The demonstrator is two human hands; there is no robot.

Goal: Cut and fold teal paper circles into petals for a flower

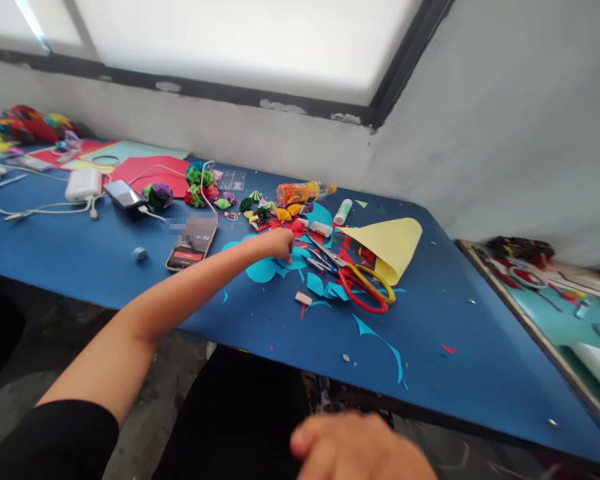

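Note:
My left hand (281, 244) reaches across the blue table, its fingers curled down over light-blue paper circles (261, 269). Whether a piece of paper is pinched in them is hidden. Just right of it lie scissors (363, 283) with red and yellow handles, their blades among small paper scraps. Blue paper leaf shapes (326, 287) and a small eraser-like block (303, 298) are nearer to me. My right hand (363, 448) is low at the bottom edge, apart from the table things; it is blurred and its fingers are partly cut off.
A rolled yellow paper sheet (397, 243) lies to the right, near a glue stick (343, 211). Behind are an orange drink bottle (300, 193) and folded paper flowers (200, 183). On the left are a phone (194, 241), another phone (124, 194) and a white charger (83, 185) with cables.

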